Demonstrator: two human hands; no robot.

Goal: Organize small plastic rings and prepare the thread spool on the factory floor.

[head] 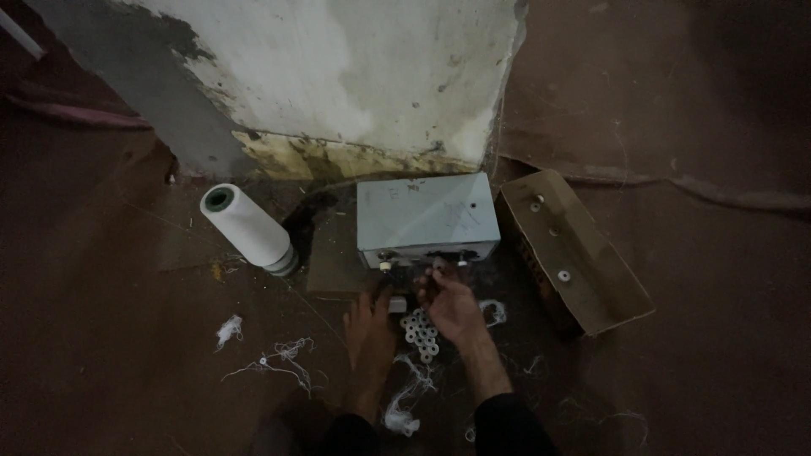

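On the floor at the far left lies a white cone of thread [247,226], tipped on its side and well apart from the hands, with loose tufts of thread waste [279,355] scattered nearer the person. The left hand [372,331] rests flat on the floor, fingers stretched forward toward the front of the grey metal box [425,218]; its grip is apart and holds nothing, though the fingertips come near a small pale block just below the box. Between the two hands sits a pile of small white bobbins [420,334], close under the box front. The right hand [452,304] is raised over that pile, its fingers curled together up at the spindles on the box front [387,265]; the dim light hides whether a bobbin is pinched there, so its grip cannot be told. To seat a bobbin well, the person would likely do best to hold it by its rim, line the hole up squarely with the spindle, and keep the left hand braced. Furthest right lies a brown cardboard box [574,257], a few bobbins resting on it.
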